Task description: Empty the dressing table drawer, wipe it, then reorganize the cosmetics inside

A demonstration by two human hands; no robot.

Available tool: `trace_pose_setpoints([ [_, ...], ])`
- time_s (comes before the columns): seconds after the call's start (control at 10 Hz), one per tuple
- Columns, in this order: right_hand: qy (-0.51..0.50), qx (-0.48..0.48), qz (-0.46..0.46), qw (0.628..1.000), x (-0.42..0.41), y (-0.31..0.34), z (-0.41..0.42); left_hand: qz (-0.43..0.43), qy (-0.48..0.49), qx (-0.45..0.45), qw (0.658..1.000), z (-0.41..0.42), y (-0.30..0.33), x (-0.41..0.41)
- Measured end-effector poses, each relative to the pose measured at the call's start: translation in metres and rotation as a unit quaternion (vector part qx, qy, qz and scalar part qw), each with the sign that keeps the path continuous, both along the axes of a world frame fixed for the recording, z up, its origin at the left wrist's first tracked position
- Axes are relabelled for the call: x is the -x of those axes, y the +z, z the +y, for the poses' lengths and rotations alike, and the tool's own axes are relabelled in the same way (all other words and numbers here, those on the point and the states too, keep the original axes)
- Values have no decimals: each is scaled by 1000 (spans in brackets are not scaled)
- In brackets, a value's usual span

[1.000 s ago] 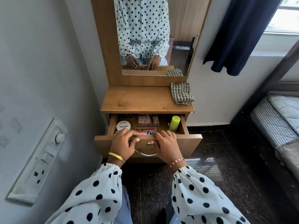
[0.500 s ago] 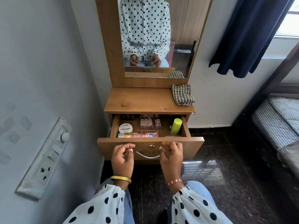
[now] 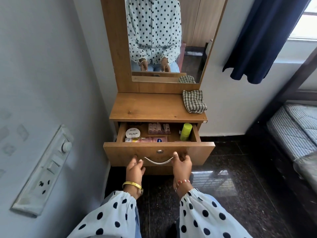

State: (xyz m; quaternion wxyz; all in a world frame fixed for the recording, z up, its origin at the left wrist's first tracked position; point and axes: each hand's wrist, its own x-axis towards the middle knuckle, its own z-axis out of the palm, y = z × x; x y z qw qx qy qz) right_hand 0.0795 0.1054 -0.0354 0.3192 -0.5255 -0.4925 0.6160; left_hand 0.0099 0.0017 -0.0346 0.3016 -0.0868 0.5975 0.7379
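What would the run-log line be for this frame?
stage: drawer open, not emptied | left hand: open, by handle | right hand: open, by handle | cloth: on tabletop, untouched

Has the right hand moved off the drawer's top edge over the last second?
Yes. The right hand has dropped from the top edge of the drawer front to beside the handle.

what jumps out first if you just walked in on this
The open drawer packed with cosmetics, a lime green bottle at its right end. Both hands, left and right, hover by the front near its handle. A checked cloth lies on the tabletop's right corner.
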Motion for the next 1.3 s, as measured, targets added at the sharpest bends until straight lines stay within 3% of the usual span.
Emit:
trace_pose_setpoints([
  [0.3,50,-45,-58,996,22,2,33,5,-36,-3,999,23,8,37],
  [0.9,141,-39,-114,983,59,9,95,-37,-42,27,998,63,15,100],
  [1.1,183,-45,-120,975,47,17,89,4,-77,76,994,57,16,91],
  [1.3,214,-128,-113,962,34,38,70,40,-107,95,989,47,37,72],
])
